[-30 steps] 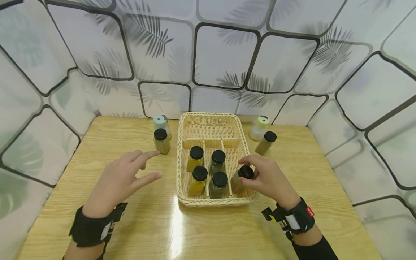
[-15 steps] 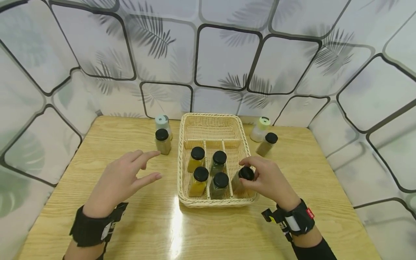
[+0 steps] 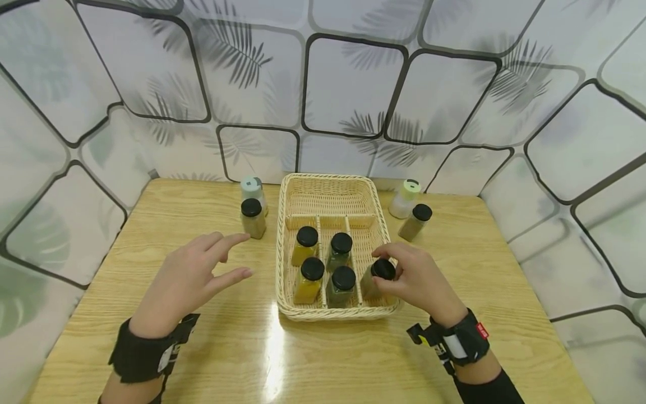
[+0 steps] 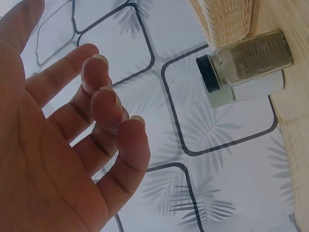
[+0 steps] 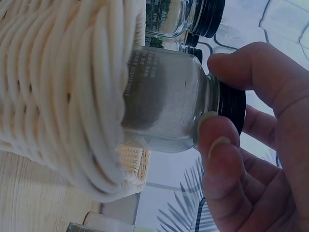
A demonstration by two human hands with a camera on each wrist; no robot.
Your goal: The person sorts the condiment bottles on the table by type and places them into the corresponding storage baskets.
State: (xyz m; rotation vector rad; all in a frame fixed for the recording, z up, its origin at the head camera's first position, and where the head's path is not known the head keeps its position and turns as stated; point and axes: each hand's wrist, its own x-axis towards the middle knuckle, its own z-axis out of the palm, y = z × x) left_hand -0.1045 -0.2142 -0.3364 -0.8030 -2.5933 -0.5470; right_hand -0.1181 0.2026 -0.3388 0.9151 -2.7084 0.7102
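Observation:
My right hand [image 3: 416, 275] pinches the black lid of a spice jar [image 5: 166, 96] between thumb and fingers. This jar, filled with greyish powder, stands in the right front compartment of a wicker basket [image 3: 333, 315]. Fingers bent loosely, my left hand [image 3: 194, 280] hovers over the table left of the basket, holding nothing. Nearest to it is a black-lidded jar of brownish powder [image 4: 256, 57]. In the basket's left compartment are two jars of yellow powder, one a front yellow jar [image 3: 308, 286]. The middle compartment has two jars of dark green flakes, including a front green jar [image 3: 340, 292].
Behind the left jar stands a shaker with a pale blue lid [image 3: 250, 189]. Right of the basket are a green-lidded shaker [image 3: 404, 201] and another black-lidded jar [image 3: 415, 223]. A patterned cloth [image 3: 353, 84] rises behind the wooden table [image 3: 222, 359].

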